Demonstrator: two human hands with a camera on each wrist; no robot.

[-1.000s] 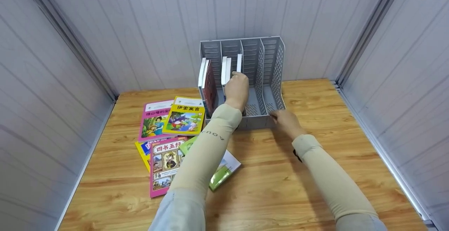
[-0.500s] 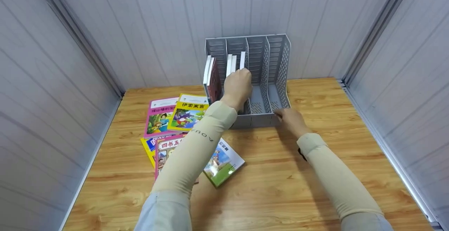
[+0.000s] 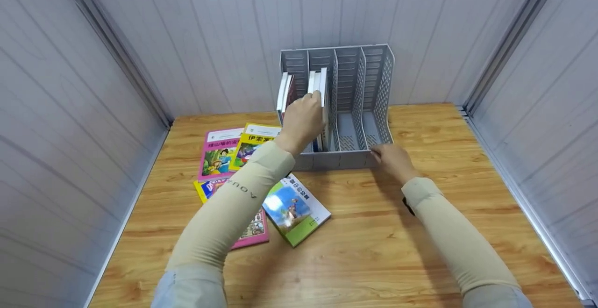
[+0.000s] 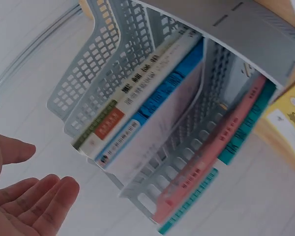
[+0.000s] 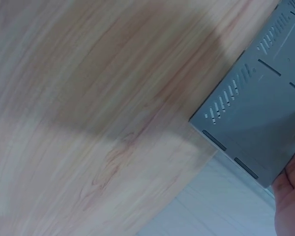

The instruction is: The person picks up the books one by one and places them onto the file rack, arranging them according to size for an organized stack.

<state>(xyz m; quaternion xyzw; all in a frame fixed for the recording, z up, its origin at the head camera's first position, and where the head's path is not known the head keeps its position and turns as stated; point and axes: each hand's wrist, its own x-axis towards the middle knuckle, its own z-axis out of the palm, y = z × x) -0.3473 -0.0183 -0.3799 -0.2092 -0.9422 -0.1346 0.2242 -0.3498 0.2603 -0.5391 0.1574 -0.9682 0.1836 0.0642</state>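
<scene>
A grey four-slot magazine rack point(image 3: 343, 160) stands against the back wall. In its second slot from the left, several books point(image 3: 323, 81) stand upright, close together. My left hand point(image 3: 302, 121) is in front of them in the head view. The left wrist view shows that hand point(image 4: 37, 201) with fingers relaxed and parted, apart from the white and blue book spines point(image 4: 142, 98). My right hand point(image 3: 395, 162) grips the rack's front right corner; in the right wrist view its fingertips point(image 5: 285, 189) are at the grey panel's edge.
The leftmost slot holds upright books point(image 3: 286, 94), one red. Loose on the table are a pink book point(image 3: 217, 161), a yellow one point(image 3: 244, 151) and a green-and-white one point(image 3: 299, 210), partly under my left arm. Walls point(image 3: 537, 111) close in the sides.
The right-hand book in the second slot has shifted left against the others. My left hand has drawn left off it. The right hand stays at the rack's corner while the head view shifts slightly.
</scene>
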